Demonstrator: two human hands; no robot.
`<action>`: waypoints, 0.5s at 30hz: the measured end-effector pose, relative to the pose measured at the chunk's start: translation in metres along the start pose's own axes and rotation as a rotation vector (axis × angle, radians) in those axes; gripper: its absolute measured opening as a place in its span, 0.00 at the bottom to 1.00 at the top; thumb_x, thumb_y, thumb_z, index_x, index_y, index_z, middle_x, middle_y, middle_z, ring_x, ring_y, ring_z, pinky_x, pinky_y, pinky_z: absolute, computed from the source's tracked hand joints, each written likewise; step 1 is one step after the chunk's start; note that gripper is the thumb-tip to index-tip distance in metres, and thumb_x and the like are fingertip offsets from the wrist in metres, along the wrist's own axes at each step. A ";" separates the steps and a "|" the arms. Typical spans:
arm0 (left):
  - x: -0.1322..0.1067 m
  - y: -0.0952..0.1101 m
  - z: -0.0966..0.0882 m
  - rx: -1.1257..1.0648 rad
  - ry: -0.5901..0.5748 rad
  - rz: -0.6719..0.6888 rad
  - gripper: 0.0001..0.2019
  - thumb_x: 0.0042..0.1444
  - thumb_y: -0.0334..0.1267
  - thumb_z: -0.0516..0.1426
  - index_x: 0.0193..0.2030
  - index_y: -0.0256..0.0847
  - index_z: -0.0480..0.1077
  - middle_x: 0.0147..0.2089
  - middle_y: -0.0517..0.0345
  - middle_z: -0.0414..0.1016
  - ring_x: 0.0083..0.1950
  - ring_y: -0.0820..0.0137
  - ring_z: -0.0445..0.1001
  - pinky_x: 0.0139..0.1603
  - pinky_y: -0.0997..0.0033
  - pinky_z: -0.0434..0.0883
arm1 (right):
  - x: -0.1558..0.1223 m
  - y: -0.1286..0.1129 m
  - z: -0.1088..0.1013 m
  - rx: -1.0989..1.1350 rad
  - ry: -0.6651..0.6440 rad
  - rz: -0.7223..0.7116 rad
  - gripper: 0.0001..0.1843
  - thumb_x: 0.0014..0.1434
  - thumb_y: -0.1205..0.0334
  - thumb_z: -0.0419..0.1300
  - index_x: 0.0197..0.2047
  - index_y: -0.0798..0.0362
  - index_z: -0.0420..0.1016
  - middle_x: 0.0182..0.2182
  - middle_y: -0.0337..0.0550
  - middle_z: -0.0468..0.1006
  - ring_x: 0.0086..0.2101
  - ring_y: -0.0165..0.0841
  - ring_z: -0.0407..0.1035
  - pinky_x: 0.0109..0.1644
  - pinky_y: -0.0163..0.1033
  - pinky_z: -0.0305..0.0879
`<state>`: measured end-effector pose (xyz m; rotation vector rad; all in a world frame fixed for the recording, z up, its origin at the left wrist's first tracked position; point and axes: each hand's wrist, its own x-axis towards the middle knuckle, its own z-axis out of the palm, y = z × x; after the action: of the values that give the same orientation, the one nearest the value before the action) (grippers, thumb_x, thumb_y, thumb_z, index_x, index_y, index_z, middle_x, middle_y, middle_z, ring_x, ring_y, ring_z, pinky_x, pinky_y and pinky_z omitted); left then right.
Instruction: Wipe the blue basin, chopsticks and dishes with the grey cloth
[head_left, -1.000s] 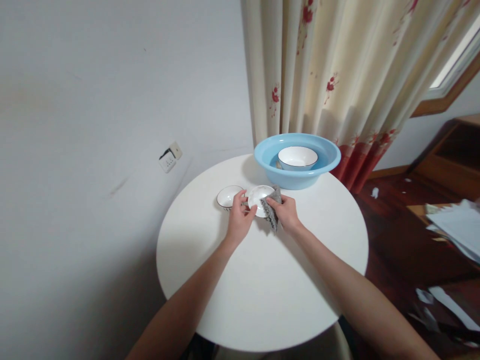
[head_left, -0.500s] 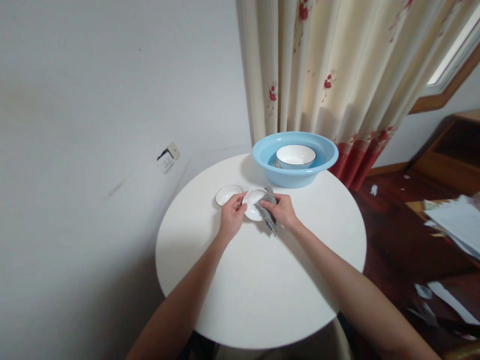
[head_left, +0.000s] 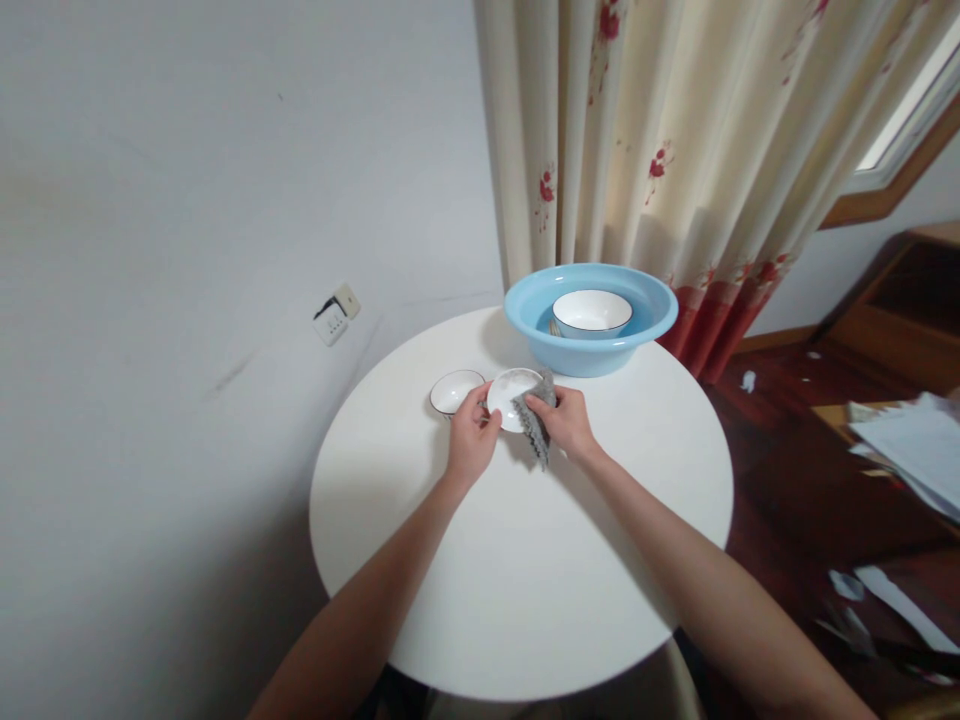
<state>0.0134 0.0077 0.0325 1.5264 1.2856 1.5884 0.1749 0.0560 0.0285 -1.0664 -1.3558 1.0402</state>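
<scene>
A small white bowl (head_left: 508, 398) is tilted toward me above the table, its left rim gripped by my left hand (head_left: 474, 432). My right hand (head_left: 566, 418) is closed on a grey cloth (head_left: 534, 425), which lies over the bowl's right rim and partly inside it; the cloth's lower end hangs down. Just behind my left fingers, a second white bowl (head_left: 452, 391) with a dark rim stands on the white round table (head_left: 525, 570). The fingers behind the held bowl are hidden.
At the table's back right stands a light blue basin (head_left: 590, 357) holding a larger white bowl (head_left: 592, 309) and something thin and light brown. Wall sockets (head_left: 331, 323) are at the left, a patterned curtain (head_left: 607, 180) behind. Papers (head_left: 911, 445) lie at the right.
The held bowl has turned and risen slightly, with my left hand shifting a little to the right along with it. The grey cloth has moved slightly at the bowl's right side.
</scene>
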 end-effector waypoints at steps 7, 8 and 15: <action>0.006 0.004 -0.017 0.314 -0.238 0.097 0.25 0.52 0.24 0.52 0.56 0.39 0.75 0.43 0.52 0.74 0.40 0.68 0.72 0.39 0.72 0.72 | 0.004 -0.010 -0.017 -0.268 -0.209 -0.243 0.12 0.51 0.56 0.64 0.25 0.56 0.75 0.20 0.33 0.69 0.25 0.28 0.58 0.29 0.33 0.52; 0.005 0.005 -0.017 0.323 -0.243 0.101 0.25 0.53 0.25 0.52 0.57 0.39 0.74 0.44 0.51 0.74 0.41 0.68 0.72 0.38 0.73 0.72 | 0.004 -0.010 -0.017 -0.264 -0.194 -0.235 0.12 0.51 0.55 0.64 0.25 0.56 0.75 0.21 0.33 0.68 0.25 0.28 0.58 0.29 0.33 0.52; -0.001 0.008 -0.007 0.197 -0.143 0.049 0.24 0.56 0.29 0.54 0.60 0.37 0.70 0.54 0.46 0.75 0.41 0.68 0.76 0.38 0.74 0.74 | 0.005 -0.006 -0.010 -0.119 -0.105 -0.165 0.17 0.51 0.54 0.66 0.39 0.58 0.78 0.30 0.39 0.77 0.30 0.33 0.67 0.35 0.36 0.63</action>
<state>0.0084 0.0023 0.0408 1.7704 1.3653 1.3867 0.1847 0.0593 0.0359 -0.9786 -1.5791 0.9131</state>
